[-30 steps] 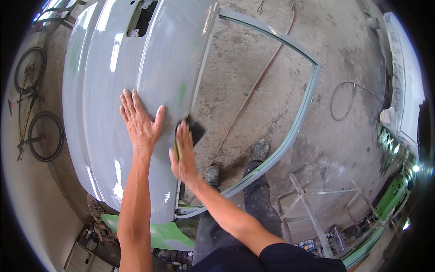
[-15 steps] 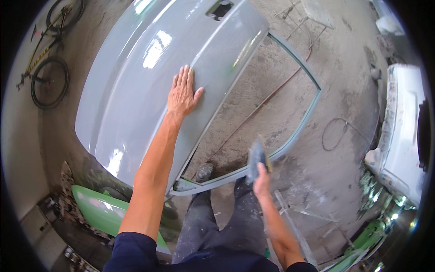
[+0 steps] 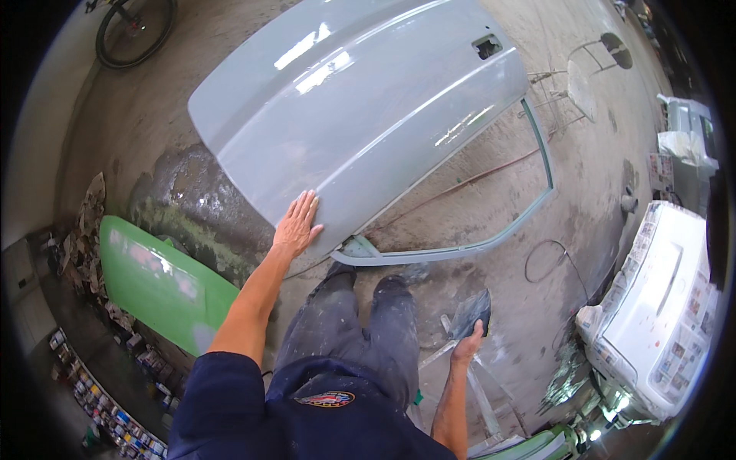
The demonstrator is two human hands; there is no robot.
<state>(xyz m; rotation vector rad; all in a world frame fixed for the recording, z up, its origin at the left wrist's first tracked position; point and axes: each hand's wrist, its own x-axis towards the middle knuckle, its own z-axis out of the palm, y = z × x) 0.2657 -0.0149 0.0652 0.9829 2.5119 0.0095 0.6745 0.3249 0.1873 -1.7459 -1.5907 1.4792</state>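
Note:
A grey car door [image 3: 383, 107] lies at a slant in front of me, outer face up, with a square handle opening [image 3: 487, 47] near its far end. Its thin window frame [image 3: 506, 232] reaches out to the right. My left hand [image 3: 296, 225] rests flat on the door's near corner, fingers stretched out and slightly apart. Off to the right of my legs, clear of the door, my right hand [image 3: 465, 346] grips a dark grey piece of sandpaper [image 3: 470, 310] by its lower edge. Whether anything backs the sandpaper is hidden.
A green panel [image 3: 169, 287] lies at the left beside a wet floor patch. Several cans [image 3: 100, 399] line the lower left. A white car part [image 3: 655, 299] masked with paper stands right. Metal stand legs [image 3: 483, 391], a red hose [image 3: 475, 181] and a bicycle wheel [image 3: 134, 38] also show.
My left hand has gone from the door's middle to its near corner. My right hand has swung outward to the right with the sandpaper. The view has shifted, showing more of the green panel.

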